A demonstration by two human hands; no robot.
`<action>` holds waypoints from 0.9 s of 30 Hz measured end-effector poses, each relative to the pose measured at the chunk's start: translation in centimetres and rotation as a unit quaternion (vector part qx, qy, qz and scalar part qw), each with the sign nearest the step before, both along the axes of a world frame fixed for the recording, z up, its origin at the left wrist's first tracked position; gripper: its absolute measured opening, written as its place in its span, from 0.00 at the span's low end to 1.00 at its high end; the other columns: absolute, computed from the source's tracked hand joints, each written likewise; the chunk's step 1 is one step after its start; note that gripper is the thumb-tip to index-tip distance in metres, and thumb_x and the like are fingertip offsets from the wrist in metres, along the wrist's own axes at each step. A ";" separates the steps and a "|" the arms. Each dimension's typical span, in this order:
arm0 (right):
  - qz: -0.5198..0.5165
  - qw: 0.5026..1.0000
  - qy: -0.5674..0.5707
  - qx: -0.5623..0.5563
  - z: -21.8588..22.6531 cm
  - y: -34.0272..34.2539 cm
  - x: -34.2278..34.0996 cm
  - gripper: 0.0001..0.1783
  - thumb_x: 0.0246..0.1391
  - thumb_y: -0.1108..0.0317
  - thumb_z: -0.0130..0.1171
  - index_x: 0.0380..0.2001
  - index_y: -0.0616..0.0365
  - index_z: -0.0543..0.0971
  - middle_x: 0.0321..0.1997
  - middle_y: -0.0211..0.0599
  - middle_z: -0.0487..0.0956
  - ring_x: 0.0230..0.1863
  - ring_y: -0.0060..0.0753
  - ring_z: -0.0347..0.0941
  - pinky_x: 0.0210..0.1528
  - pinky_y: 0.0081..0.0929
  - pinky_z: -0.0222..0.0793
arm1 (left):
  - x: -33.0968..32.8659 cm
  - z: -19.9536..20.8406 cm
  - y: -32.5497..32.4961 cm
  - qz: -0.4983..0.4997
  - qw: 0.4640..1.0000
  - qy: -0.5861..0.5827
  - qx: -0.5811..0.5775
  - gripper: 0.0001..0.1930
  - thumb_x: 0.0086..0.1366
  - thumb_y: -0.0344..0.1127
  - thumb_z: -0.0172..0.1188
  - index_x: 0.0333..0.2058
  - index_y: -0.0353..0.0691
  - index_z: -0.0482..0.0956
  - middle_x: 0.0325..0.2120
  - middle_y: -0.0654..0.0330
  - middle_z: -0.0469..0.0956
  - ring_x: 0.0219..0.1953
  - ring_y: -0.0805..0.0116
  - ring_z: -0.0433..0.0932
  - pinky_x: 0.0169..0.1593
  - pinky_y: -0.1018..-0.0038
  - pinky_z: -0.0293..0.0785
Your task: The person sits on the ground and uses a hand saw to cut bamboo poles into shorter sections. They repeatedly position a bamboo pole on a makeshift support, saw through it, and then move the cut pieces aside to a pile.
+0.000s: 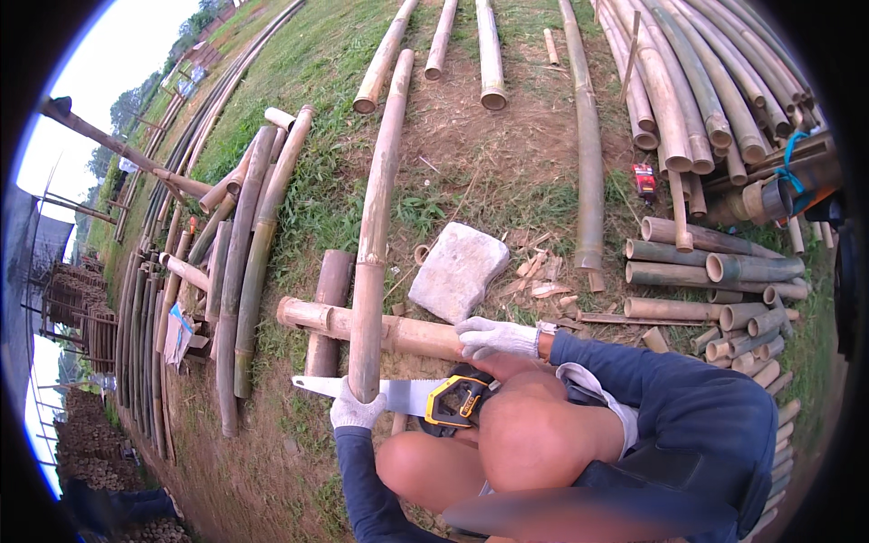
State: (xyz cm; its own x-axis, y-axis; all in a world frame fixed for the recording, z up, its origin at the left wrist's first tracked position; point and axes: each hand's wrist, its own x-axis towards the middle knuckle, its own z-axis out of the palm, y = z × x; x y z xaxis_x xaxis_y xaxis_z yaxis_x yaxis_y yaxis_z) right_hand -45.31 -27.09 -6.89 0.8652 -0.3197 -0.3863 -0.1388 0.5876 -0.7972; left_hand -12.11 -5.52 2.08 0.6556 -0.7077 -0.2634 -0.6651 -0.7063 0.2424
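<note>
A long bamboo pole [374, 217] runs away from me across a shorter bamboo piece [398, 333] that lies crosswise. My left hand [356, 409], in a white knit glove, is closed around the pole's near end. Behind that end passes the blade of a handsaw [454, 400] with a yellow and black handle, which rests by my bare knees, its tip pointing left. My right hand [496, 338], also gloved, lies with fingers stretched over the right end of the crosswise bamboo, beside my knee. Neither hand is on the saw's handle.
A pale stone block [459, 271] sits just beyond the crosswise bamboo, with wood chips [541, 269] beside it. Bamboo poles [249, 262] lie at left, and cut bamboo lengths [674, 309] are stacked at right. A red and black object [644, 183] stands on the grass.
</note>
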 end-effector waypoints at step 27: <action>-0.250 0.934 -0.253 -0.016 16.0 -7.4 6.2 0.47 0.68 0.47 0.74 0.79 0.53 0.62 0.70 0.38 0.74 0.72 0.34 0.73 0.72 0.49 0.76 | -8.7 9.2 6.0 -0.070 0.955 -0.027 -0.286 0.49 0.44 0.49 0.88 0.65 0.39 0.79 0.51 0.45 0.88 0.54 0.46 0.89 0.57 0.54 0.85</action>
